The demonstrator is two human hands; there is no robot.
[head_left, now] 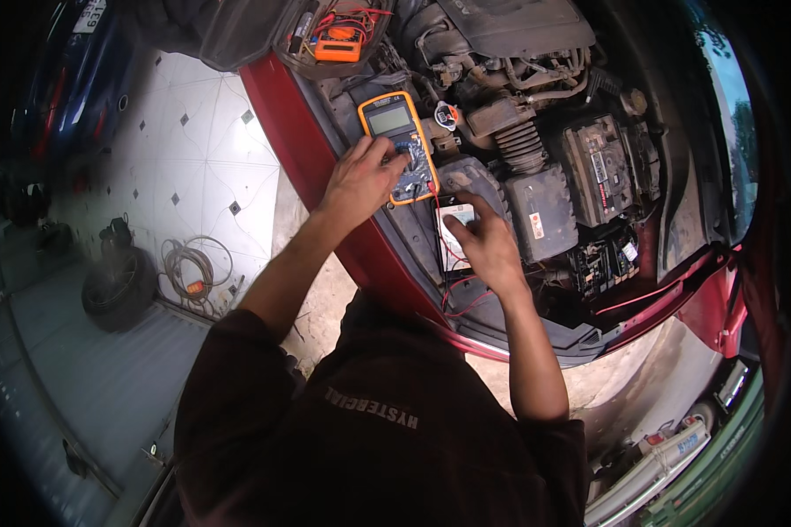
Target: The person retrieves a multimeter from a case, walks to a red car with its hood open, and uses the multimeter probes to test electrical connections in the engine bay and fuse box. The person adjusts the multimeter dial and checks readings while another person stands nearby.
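Dark shirt [369, 474] nearest, the right hand [492, 250] curls over a white item [453, 260] beside the multimeter [388, 119], which rests on the front trim [406, 233], the left hand's [360, 183] bent fingers at its dial [406, 148], both grips unclear, so dial-setting seems in hand, calling for a light twist.

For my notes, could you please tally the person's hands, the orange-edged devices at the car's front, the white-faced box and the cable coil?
Hands: 2 (left hand, right hand)
Orange-edged devices: 2 (multimeter, smaller device)
White-faced box: 1
Cable coil: 1
Total: 6
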